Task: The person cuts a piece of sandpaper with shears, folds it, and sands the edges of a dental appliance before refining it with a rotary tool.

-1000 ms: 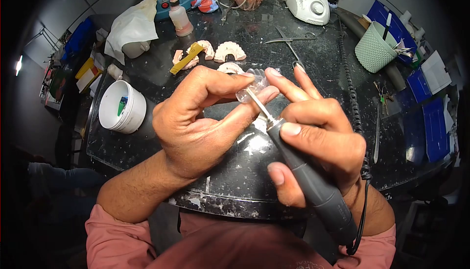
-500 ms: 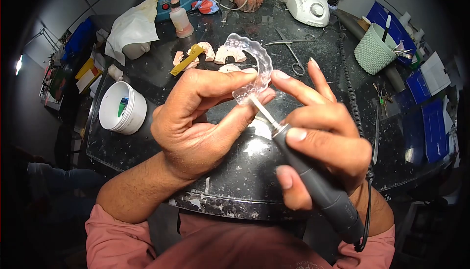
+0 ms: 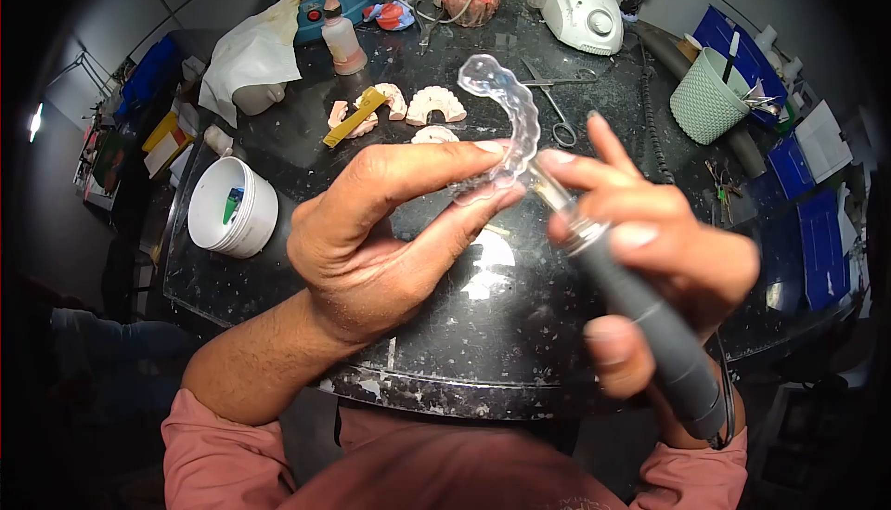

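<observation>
Between its thumb and fingertips, my left hand (image 3: 357,250) pinches a clear dental aligner (image 3: 525,125) over the middle of the bench. Its curved arch stands up above the fingertips. In my right hand (image 3: 691,255) is a dark grey rotary handpiece (image 3: 654,320), gripped like a pen, with its cable trailing at the lower end. The handpiece's tip, blurred by motion, points up and left, close to the aligner's right edge. Behind my left hand lie several pale dental models (image 3: 434,104), one with a mustard-yellow strip (image 3: 353,120) across it.
A white tub (image 3: 251,218) stands on the left, with a bottle of pinkish liquid (image 3: 343,46) farther back. Scissors (image 3: 554,106) lie behind the aligner. At the back right are a white control unit (image 3: 577,23) and a pale green basket (image 3: 701,97) of tools.
My right hand and handpiece have moved right and slightly down, drawing the tip away from the aligner's near end. The aligner has shifted right and turned in my left fingers.
</observation>
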Demonstrator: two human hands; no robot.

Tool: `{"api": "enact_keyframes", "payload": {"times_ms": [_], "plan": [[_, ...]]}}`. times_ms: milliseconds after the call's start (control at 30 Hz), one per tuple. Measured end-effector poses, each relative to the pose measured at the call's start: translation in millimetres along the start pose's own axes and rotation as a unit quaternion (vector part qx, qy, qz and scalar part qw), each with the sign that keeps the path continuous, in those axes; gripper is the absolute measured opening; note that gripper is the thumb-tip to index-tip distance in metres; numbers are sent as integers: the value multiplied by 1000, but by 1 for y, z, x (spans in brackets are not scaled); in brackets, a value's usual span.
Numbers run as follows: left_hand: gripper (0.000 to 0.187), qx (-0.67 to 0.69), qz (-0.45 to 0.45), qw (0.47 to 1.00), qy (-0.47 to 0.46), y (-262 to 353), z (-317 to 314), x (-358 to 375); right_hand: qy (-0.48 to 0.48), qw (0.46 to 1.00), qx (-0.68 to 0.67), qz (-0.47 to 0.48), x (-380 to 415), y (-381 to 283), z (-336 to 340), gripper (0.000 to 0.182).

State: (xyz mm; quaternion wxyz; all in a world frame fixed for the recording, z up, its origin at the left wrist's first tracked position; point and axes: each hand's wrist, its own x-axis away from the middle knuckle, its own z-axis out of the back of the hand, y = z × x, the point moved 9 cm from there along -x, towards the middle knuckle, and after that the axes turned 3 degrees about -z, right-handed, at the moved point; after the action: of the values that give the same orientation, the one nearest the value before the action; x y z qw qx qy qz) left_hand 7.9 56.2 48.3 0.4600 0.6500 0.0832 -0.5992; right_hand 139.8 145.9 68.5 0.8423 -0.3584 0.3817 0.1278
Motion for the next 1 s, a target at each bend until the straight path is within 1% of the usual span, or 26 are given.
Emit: {"api": "enact_keyframes", "payload": {"times_ms": [33,67,100,133,167,200,233,300,367,433,467,500,567,600,667,700,767,800,833,900,933,967,1000], "plan": [[29,34,47,998,-22,-4,-4,-1,51,998,-16,18,4,4,9,47],[29,68,94,992,-44,-9,-9,-1,31,998,60,19,0,4,10,43],[29,69,94,992,-43,-9,-10,-1,12,990,136,20,-5,2,10,41],[29,163,175,970,-41,-21,-15,3,20,982,186,21,-6,4,6,37],[29,255,252,933,-38,-32,-24,9,38,984,168,38,-2,6,5,37],[30,271,261,925,-62,-33,-27,10,55,986,151,45,1,11,4,36],[30,273,261,924,-62,-32,-28,9,71,987,132,53,4,13,5,35],[38,294,346,889,-59,-37,-32,16,70,984,155,56,4,11,8,32],[39,293,349,888,-59,-34,-33,15,48,973,215,68,4,8,4,30],[40,313,390,865,-54,-37,-36,18,58,967,234,76,4,6,3,29],[41,303,359,880,-70,-35,-37,16,48,966,242,75,4,4,2,29],[41,304,359,880,-70,-35,-39,16,38,965,249,73,3,4,1,29],[42,315,352,881,-33,-33,-39,13,45,964,249,75,4,5,1,31],[42,315,353,881,-34,-34,-37,12,53,965,245,77,4,4,2,33],[43,348,387,851,-69,-36,-40,15,61,965,241,80,4,3,3,34],[43,348,387,851,-69,-36,-40,16,62,965,239,86,5,2,2,36],[46,457,396,796,-32,-36,-44,19,63,965,238,90,5,2,2,38],[44,422,377,825,-7,-33,-43,17,64,968,225,87,5,2,3,40],[44,422,378,824,-7,-35,-43,18,66,972,212,83,5,3,3,41],[41,339,383,857,-62,-39,-44,24,68,974,200,85,7,6,2,39],[40,358,392,847,-21,-41,-41,24,72,976,187,90,8,7,2,38],[40,358,392,847,-21,-40,-40,23,72,976,186,90,6,3,4,38],[40,366,409,836,-7,-42,-38,22,76,974,201,76,2,-3,9,36]]}}
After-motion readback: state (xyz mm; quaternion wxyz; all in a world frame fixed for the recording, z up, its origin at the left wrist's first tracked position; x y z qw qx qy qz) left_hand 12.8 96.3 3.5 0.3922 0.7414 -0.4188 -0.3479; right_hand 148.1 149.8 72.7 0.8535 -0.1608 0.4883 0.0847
